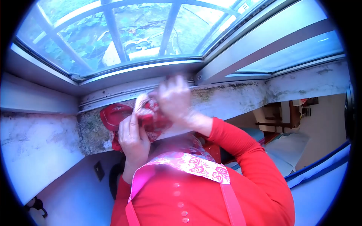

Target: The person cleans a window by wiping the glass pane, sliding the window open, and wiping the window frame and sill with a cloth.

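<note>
A crumpled red cloth with a white pattern (117, 116) lies bunched on the window sill (218, 98), close to the window track. My left hand (132, 136) is at the cloth's front side, its fingers pressed together on the fabric. Just right of the cloth's upper part, my right hand (174, 97) is raised near the track with curled fingers, smeared by motion. Whether that hand grips any of the cloth cannot be made out.
Behind the sill stands a framed window (139, 64) with bars and plants outside. Dark stains mark the sill's left end and back edge. A socket plate (99, 171) is on the wall below left. Wooden furniture (288, 115) stands at the right.
</note>
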Demonstrator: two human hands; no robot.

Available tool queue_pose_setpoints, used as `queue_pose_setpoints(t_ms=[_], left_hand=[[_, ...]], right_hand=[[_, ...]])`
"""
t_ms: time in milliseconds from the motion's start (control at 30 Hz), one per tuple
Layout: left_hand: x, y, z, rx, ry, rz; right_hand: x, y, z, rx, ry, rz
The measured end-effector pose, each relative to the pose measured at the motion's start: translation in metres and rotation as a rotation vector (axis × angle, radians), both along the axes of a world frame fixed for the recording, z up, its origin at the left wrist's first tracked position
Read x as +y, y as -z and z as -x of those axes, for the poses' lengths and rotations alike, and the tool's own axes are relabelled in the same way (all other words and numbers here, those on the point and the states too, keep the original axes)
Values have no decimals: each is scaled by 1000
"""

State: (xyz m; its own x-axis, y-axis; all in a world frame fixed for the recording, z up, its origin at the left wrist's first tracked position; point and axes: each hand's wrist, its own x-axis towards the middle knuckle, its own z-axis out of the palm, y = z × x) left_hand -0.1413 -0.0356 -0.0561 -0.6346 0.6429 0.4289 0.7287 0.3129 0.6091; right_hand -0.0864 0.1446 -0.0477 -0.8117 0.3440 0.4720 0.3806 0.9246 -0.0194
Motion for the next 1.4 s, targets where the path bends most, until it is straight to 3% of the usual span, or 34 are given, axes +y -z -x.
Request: queue_pose_setpoints(t_ms=[167,333,500,567,633,700,967,1100,1200,1400], left_hand=[[-28,6,19,46,-119,8],[-55,-3,40,27,-319,-38],[-43,-6,33,72,-197,-85],[-30,-24,23,56,-48,-90],[-20,-23,17,112,46,-117],[-13,-20,11,69,126,-166],[-40,-9,26,25,-149,-70],[-48,-4,37,94,-355,-68],[-52,2,44,139,-522,-75],[-29,2,27,230,-515,-100]], right_hand=[[-46,12,45,87,-141,134],[-87,13,90,158,-258,61],[-61,21,71,109,-358,-45],[-39,16,42,-8,-371,63],[-14,11,10,61,-317,140],[-8,-5,-10,26,-285,-1],[-51,12,47,-47,-381,116],[-77,13,84,114,-493,-8],[-97,17,109,18,-489,-50],[-68,10,94,18,-558,-71]])
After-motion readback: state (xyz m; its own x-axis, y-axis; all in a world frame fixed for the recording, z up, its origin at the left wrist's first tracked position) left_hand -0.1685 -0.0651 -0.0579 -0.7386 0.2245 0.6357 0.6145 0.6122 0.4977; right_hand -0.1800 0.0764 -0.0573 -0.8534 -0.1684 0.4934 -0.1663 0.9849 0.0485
